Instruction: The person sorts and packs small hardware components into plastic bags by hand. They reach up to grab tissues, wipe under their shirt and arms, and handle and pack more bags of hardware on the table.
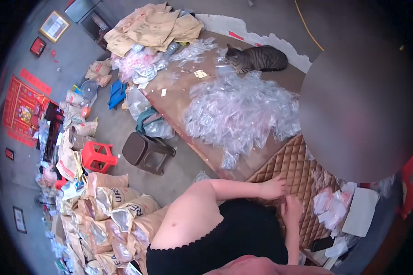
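Observation:
My left hand (pixel 274 188) and my right hand (pixel 291 210) are close together in front of my black top (pixel 252 229). Both have their fingers curled in, and whatever they may hold is too small to make out. Below them lies a brown quilted mat (pixel 289 160). Just beyond the mat, a big heap of clear plastic bags (pixel 243 110) is spread over the brown tabletop (pixel 165 103). Crumpled pink and white plastic pieces (pixel 332 206) lie to the right of my hands, beside a white sheet (pixel 360 211).
A tabby cat (pixel 261 58) rests at the table's far edge. Folded brown sacks (pixel 156 27) are piled at the far left corner. On the floor stand a brown stool (pixel 144 151), a red stool (pixel 97 156) and stacked full sacks (pixel 119 206). A blurred patch hides the right side.

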A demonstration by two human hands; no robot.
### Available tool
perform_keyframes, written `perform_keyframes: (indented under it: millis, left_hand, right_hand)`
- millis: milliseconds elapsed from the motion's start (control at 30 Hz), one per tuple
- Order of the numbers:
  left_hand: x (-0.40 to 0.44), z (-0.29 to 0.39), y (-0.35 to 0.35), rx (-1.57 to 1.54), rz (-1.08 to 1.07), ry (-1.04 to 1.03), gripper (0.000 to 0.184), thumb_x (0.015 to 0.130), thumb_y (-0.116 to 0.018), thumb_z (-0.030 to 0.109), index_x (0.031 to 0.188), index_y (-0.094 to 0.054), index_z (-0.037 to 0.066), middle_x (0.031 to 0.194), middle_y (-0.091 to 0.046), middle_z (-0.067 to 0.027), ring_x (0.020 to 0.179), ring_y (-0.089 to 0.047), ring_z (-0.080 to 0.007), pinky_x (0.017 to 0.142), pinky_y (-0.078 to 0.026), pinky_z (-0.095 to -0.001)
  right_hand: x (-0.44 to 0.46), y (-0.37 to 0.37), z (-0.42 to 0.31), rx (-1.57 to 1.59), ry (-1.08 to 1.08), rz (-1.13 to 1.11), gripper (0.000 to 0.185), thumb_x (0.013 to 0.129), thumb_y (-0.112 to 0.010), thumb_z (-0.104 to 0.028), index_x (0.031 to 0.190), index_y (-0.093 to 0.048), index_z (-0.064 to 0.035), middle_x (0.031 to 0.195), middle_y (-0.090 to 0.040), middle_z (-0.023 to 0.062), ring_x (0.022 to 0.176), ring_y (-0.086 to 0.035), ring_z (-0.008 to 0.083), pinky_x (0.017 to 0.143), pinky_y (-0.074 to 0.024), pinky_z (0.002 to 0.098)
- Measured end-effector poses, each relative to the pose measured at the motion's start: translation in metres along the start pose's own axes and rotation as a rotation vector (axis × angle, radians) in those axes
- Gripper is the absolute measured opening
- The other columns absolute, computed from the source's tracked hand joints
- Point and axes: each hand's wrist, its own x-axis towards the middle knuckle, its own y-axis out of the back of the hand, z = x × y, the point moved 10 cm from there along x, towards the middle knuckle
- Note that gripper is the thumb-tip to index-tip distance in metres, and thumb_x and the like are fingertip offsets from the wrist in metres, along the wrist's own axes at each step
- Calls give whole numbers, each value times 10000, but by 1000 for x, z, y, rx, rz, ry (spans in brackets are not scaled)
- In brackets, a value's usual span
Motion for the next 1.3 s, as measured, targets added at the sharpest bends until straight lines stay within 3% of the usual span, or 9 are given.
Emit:
perform_keyframes:
  millis: [133, 200, 567, 700, 800, 900, 967, 1133, 1300]
  left_hand:
    - [-6, -3, 0, 24, 100, -20, 149, 794, -602, 258, 874, -698, 177, 866, -626, 29, 986, -520, -204, 1042, -259, -559]
    - [-7, -6, -6, 41, 36, -6, 145, 797, -604, 261, 871, -700, 182, 861, -623, 31, 993, -520, -197, 1042, -257, -568]
    - [-6, -8, 12, -186, 103, 31, 116, 798, -636, 281, 770, -686, 179, 855, -591, -14, 968, -533, -228, 1058, -264, -551]
    - [0, -4, 21, -271, 133, 33, 175, 770, -676, 274, 884, -660, 143, 951, -571, -34, 1004, -525, -241, 1069, -245, -576]
    - [8, 0, 48, -220, 349, 122, 203, 792, -684, 266, 966, -639, 171, 1088, -548, -24, 1123, -498, -238, 1102, -218, -588]
    - [21, 3, 21, -196, 156, 46, 196, 782, -695, 286, 928, -655, 162, 1044, -579, -19, 1148, -495, -226, 1108, -206, -589]
    - [25, 2, 11, -280, 65, 17, 172, 751, -687, 253, 866, -673, 127, 927, -610, -12, 1053, -531, -218, 1076, -240, -597]
    - [24, 3, 14, -285, 138, 24, 126, 733, -689, 250, 742, -674, 125, 832, -630, -11, 1013, -545, -216, 1044, -304, -540]
    - [1, -53, 30, -230, 253, 203, 157, 705, -728, 285, 792, -723, 154, 830, -664, 24, 1040, -550, -224, 983, -331, -551]
  right_hand:
    - [-7, 2, -4, -49, -14, -75, 325, 813, -609, -108, 1134, -576, -71, 931, -602, 172, 861, -578, 365, 700, -473, 469]
    - [-4, 32, -5, 101, -90, 178, 273, 833, -602, -114, 1100, -574, -66, 932, -591, 169, 847, -577, 369, 689, -465, 474]
    - [-12, 3, 20, 92, -120, 113, 109, 841, -595, -68, 933, -540, -46, 860, -584, 189, 816, -568, 400, 675, -454, 477]
    - [-15, 2, 38, 243, -231, 177, 112, 856, -597, -62, 942, -529, -39, 862, -604, 203, 810, -587, 411, 684, -464, 470]
    - [-15, 10, 39, 263, -262, 196, 130, 866, -598, -61, 963, -514, -34, 872, -620, 212, 814, -606, 411, 688, -480, 456]
    - [-20, 9, 42, 206, -265, 218, 196, 864, -629, -92, 1005, -499, -51, 872, -650, 184, 819, -645, 368, 680, -502, 420]
    - [-24, 9, 55, 231, -448, 204, 229, 847, -656, -115, 1006, -498, -69, 837, -667, 145, 791, -666, 335, 670, -509, 412]
    - [-26, 4, 60, 254, -501, 192, 247, 797, -684, -82, 943, -485, -66, 790, -640, 132, 735, -655, 313, 641, -495, 412]
    - [-36, -6, 71, 462, -543, 214, 223, 812, -676, -62, 925, -484, -59, 784, -634, 112, 708, -651, 256, 647, -505, 363]
